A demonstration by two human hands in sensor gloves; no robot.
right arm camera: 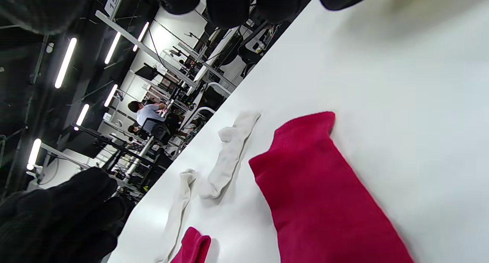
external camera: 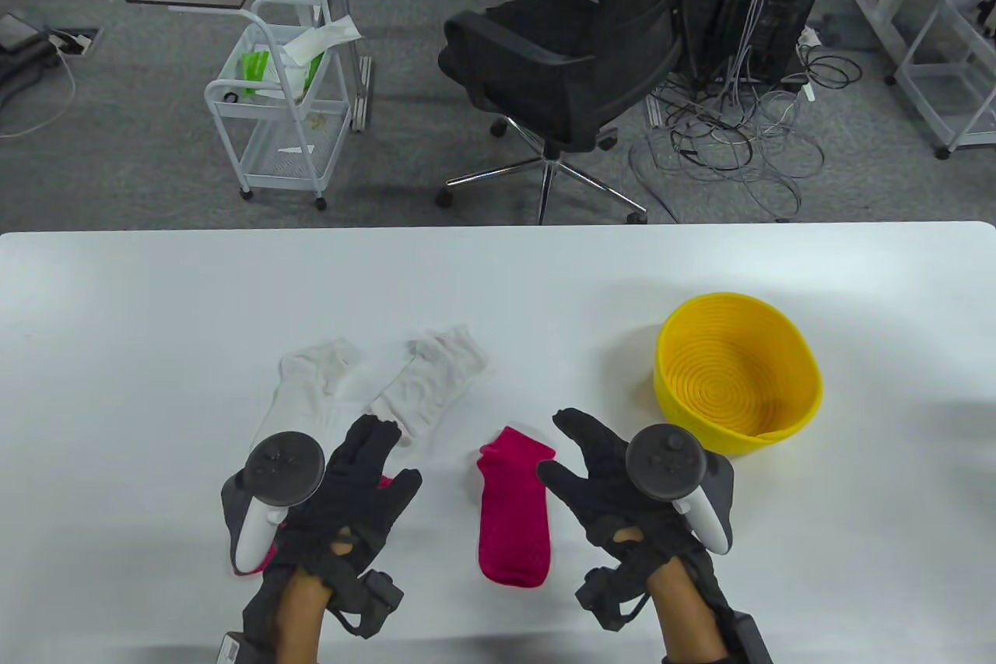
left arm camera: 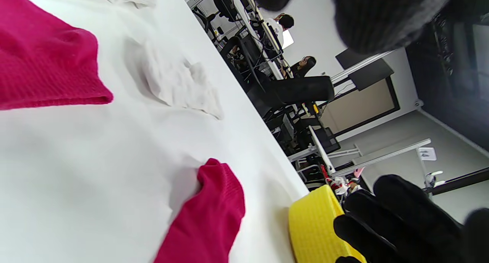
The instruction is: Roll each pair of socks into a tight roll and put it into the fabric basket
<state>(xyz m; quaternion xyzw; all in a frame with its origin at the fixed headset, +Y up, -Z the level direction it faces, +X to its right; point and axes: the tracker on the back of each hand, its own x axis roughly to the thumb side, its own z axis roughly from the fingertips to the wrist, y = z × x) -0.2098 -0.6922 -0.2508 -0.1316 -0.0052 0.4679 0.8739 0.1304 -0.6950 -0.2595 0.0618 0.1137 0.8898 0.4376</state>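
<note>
Table view, left to right: two white fabric socks (external camera: 311, 384) (external camera: 428, 380) lie flat, unrolled; left hand (external camera: 342, 500), fingers straight, released, above second crimson sock (left arm camera: 42, 60); crimson knit sock (external camera: 513, 512) flat at centre; right hand (external camera: 603, 481) open, holds nothing; yellow ribbed round basket (external camera: 786, 337) stands far right.

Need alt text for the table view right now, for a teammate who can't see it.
Two gloved hands, left hand and right hand, hover open over a white table, either side of a flat pink sock. A second pink sock peeks from under the left hand, two white socks lie beyond, and an empty yellow basket sits right.
</note>
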